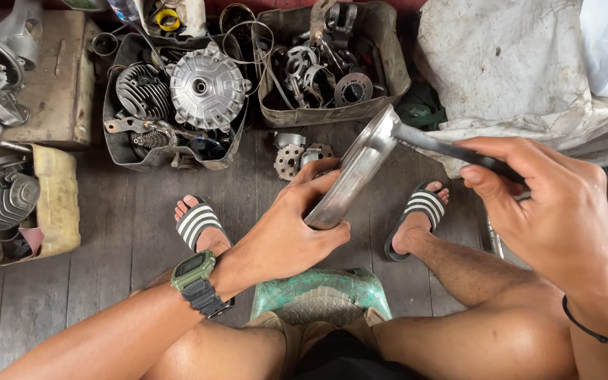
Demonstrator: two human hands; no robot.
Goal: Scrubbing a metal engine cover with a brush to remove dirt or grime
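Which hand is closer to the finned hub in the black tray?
Left. The left hand grips the metal disc just below and right of the finned hub; the right hand with its tool is farther right.

The left hand (286, 229) sits near the middle of the view, its forearm entering from seven o'clock with the wrist bent back, fingers (311, 184) curled over at twelve o'clock and thumb pressed toward three o'clock in a firm clasp. The right hand (554, 204) comes in from four o'clock, knuckles up, fingers folded in a closed grip, the thumb stretched flat toward nine o'clock.
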